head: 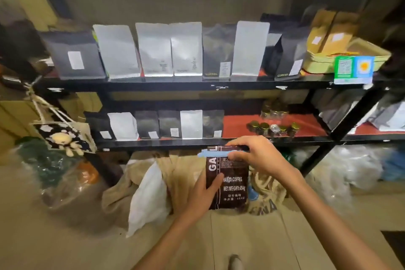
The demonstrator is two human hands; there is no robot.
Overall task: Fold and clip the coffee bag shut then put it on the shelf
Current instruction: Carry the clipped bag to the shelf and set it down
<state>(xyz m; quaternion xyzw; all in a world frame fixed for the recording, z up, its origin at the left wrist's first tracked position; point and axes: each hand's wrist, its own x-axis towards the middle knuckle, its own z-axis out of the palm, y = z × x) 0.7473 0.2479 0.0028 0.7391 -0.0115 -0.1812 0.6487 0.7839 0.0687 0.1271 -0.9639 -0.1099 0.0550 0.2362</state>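
Note:
A dark brown coffee bag (232,184) with white lettering is held upright in front of the black shelf (197,85), just below its lower board. My left hand (203,193) grips the bag's lower left side. My right hand (256,155) pinches the folded top of the bag. A light blue clip (215,153) lies across that fold, sticking out to the left of my right fingers.
Rows of silver, white and black coffee bags (153,50) fill the upper board. The lower board holds more bags (166,125) on the left, small jars (271,127) and bare red surface on the right. Burlap sacks (175,173) and plastic bags lie on the floor underneath.

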